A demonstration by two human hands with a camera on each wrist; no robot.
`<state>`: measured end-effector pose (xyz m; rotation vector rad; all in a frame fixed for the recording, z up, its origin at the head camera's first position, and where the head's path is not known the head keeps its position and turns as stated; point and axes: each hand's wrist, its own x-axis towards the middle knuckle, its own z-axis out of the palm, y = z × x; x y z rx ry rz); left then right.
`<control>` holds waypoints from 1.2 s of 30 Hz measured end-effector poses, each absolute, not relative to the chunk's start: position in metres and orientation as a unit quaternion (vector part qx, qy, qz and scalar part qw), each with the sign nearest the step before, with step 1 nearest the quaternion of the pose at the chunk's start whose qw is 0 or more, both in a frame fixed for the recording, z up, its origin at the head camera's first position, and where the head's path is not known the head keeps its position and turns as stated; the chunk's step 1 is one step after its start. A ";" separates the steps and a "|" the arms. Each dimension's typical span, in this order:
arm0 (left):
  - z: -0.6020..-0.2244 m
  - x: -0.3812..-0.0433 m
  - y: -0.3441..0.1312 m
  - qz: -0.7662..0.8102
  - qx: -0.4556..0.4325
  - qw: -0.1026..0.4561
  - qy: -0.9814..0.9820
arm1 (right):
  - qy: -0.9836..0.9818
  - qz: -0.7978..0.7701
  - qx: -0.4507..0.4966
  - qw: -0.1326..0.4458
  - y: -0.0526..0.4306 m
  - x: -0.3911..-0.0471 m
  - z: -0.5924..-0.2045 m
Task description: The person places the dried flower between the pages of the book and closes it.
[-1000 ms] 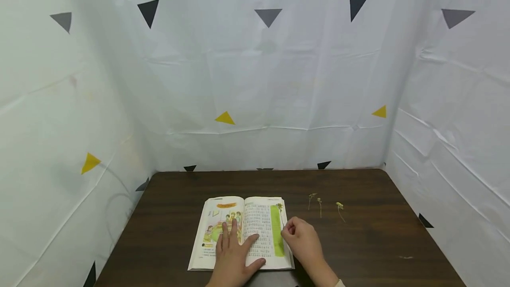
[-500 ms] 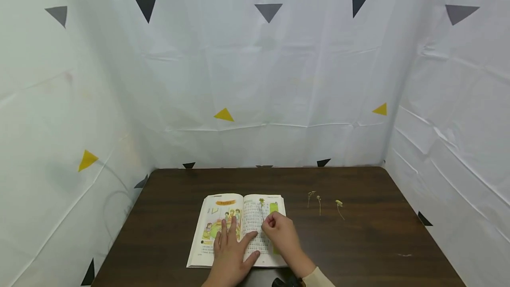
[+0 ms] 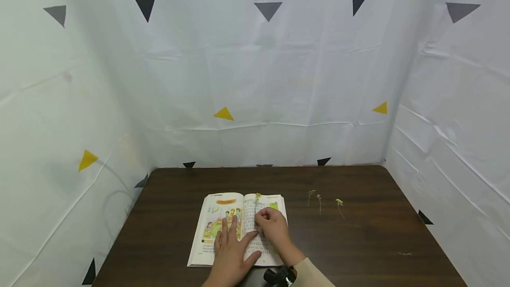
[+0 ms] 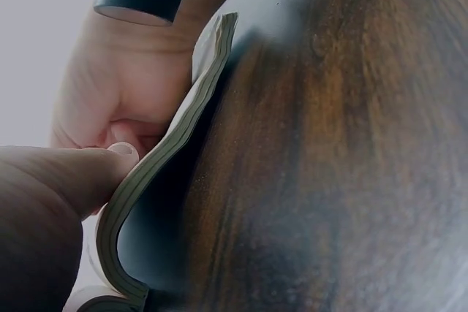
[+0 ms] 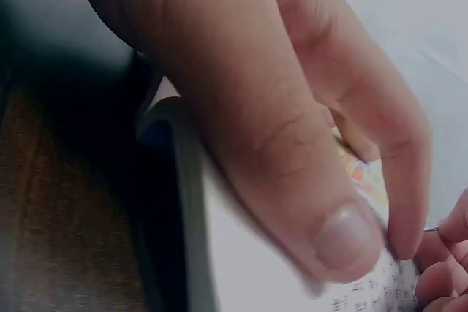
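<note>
An open book (image 3: 213,234) lies on the table with printed text and coloured pictures. My left hand (image 3: 232,249) rests spread across the middle of it, fingers straight; its thumb (image 5: 300,195) looms large in the right wrist view. My right hand (image 3: 276,230) pinches the thin stem of a small dried flower (image 3: 258,196) over the right page, its yellow-green head near the top edge. In the right wrist view my right fingertips (image 5: 442,268) meet at the stem's end. The left wrist view has my right hand (image 4: 128,93) beyond the page edges.
Several small dried things lie on the dark wooden table (image 3: 358,242): three flower sprigs, a bent one (image 3: 311,195), a straight one (image 3: 319,203) and a curved one (image 3: 339,205), plus a pale thin scrap (image 3: 404,254). White curtains (image 3: 263,79) with triangles surround the table.
My right hand has carried the dried flower leftward from the right page's outer edge to near the book's middle, then slightly upward. My left hand has stayed on the book.
</note>
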<state>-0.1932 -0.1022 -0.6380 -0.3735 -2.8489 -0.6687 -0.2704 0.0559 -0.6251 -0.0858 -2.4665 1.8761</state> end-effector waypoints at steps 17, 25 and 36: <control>-0.635 -0.196 -0.101 -0.225 -0.124 0.074 -0.964 | -0.825 0.565 0.009 0.026 0.056 -0.272 -0.632; -0.636 -0.194 -0.102 -0.220 -0.133 0.074 -0.964 | -0.821 0.570 0.030 -0.017 0.061 -0.273 -0.633; -0.636 -0.194 -0.102 -0.225 -0.130 0.067 -0.963 | -0.820 0.564 0.087 -0.049 0.065 -0.268 -0.631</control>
